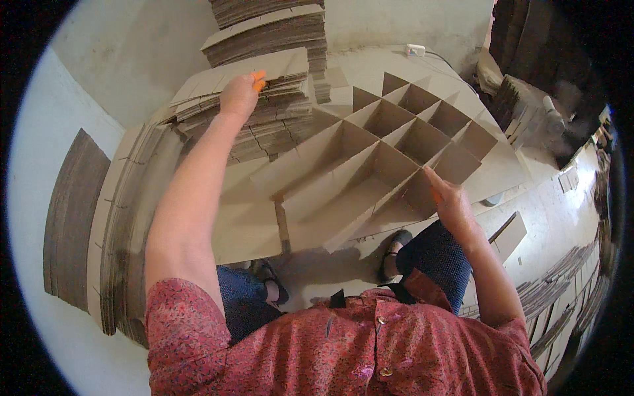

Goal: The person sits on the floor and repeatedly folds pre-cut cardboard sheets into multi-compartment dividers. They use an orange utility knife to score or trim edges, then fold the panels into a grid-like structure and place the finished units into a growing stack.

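A cardboard divider grid of interlocked strips stands in the middle, forming several open cells. My right hand closes on its near right edge, pinching a strip. To the left, a tall stack of slotted cardboard strips rises beside the grid. My left hand reaches over this stack, its fingers drawn together at the top cardboard strip. Orange covers show on the left fingertips, with a bit of orange on the right hand too. The undersides of the left fingers are hidden.
More cardboard stacks stand behind, against the wall. Upright bundles of cardboard lean at the left. A white plug-like object with a cord lies at the back. Loose cardboard pieces cover the floor at the right.
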